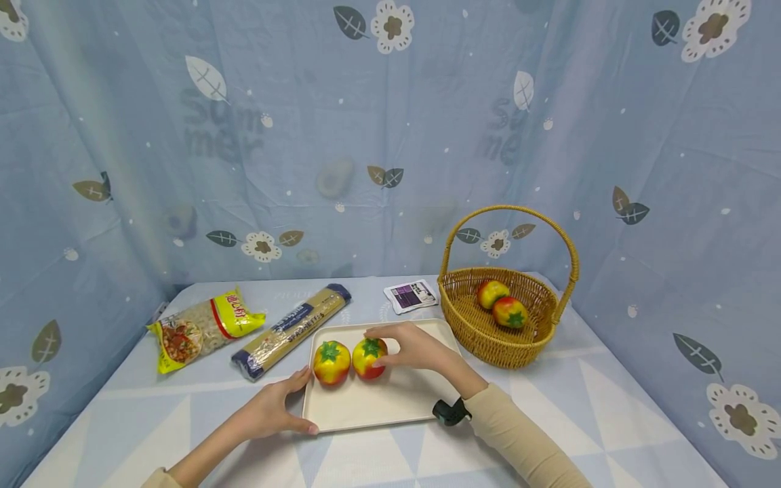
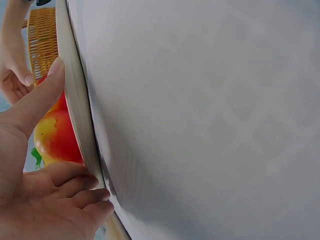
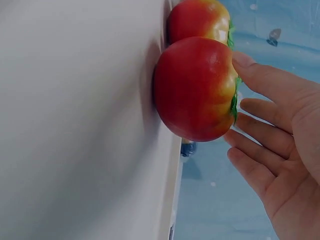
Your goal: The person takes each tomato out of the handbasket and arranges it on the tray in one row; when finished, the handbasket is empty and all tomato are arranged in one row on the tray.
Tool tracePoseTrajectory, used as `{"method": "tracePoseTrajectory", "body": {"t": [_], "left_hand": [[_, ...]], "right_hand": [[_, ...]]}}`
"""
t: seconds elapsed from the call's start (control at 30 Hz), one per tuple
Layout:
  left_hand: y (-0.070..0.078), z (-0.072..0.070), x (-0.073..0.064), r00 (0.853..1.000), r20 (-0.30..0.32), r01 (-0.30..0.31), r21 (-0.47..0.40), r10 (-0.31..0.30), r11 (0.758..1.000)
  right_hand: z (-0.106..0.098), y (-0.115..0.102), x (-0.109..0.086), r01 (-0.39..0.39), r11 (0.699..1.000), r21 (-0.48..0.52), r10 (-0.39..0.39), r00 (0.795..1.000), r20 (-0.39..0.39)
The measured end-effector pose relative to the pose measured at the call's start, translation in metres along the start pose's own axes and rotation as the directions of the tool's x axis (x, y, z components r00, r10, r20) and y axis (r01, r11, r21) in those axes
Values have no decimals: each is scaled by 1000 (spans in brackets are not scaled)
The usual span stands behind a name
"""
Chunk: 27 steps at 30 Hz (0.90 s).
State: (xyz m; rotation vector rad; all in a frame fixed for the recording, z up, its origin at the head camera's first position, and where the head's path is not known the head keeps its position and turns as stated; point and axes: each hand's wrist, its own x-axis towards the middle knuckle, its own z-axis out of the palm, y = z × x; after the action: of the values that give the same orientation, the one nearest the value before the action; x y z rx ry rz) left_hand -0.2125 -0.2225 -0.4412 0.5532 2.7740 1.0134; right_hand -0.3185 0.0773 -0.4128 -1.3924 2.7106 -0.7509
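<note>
Two red-and-yellow fruits with green leafy tops, like tomatoes or persimmons, sit side by side on a cream tray [image 1: 403,403]. My right hand [image 1: 410,349] is over the right-hand fruit [image 3: 192,95], thumb and fingers spread loosely about its top. In the right wrist view those fingers are fairly straight, and the thumb tip meets the fruit near its leaves. Beside the left-hand fruit [image 1: 331,366], my left hand [image 1: 268,409] rests against the tray's left edge. The left wrist view shows its thumb and fingertips spread apart along the rim [image 2: 75,95].
A wicker basket [image 1: 470,332] with a tall handle stands right of the tray, two similar fruits [image 1: 502,303] inside. Behind the tray lies a small white-and-purple packet [image 1: 411,296]. Leftward are a spaghetti pack [image 1: 293,330] and a yellow food bag [image 1: 204,329]. A patterned curtain hangs behind.
</note>
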Motion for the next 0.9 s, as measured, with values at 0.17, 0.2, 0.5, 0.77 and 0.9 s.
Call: {"method": "tracePoseTrajectory", "body": {"t": [0.17, 0.2, 0.5, 0.77, 0.9], "left_hand": [[-1, 0, 0, 1000, 2, -12, 7, 12, 1000], [-1, 0, 0, 1000, 3, -14, 9, 14, 1000], [2, -1, -1, 1000, -7, -4, 2, 4, 1000], [1, 0, -1, 1000, -2, -1, 4, 1, 1000], [1, 0, -1, 1000, -1, 0, -2, 0, 1000]], "right_hand": [[-1, 1, -2, -5, 1000, -8, 5, 1000, -6], [-1, 1, -2, -5, 1000, -9, 5, 1000, -7], [-5, 2, -11, 8, 1000, 4, -8, 999, -36], [-12, 4, -22, 18, 1000, -10, -18, 997, -74], [-15, 6, -28, 20, 999, -33, -23, 995, -96]]}}
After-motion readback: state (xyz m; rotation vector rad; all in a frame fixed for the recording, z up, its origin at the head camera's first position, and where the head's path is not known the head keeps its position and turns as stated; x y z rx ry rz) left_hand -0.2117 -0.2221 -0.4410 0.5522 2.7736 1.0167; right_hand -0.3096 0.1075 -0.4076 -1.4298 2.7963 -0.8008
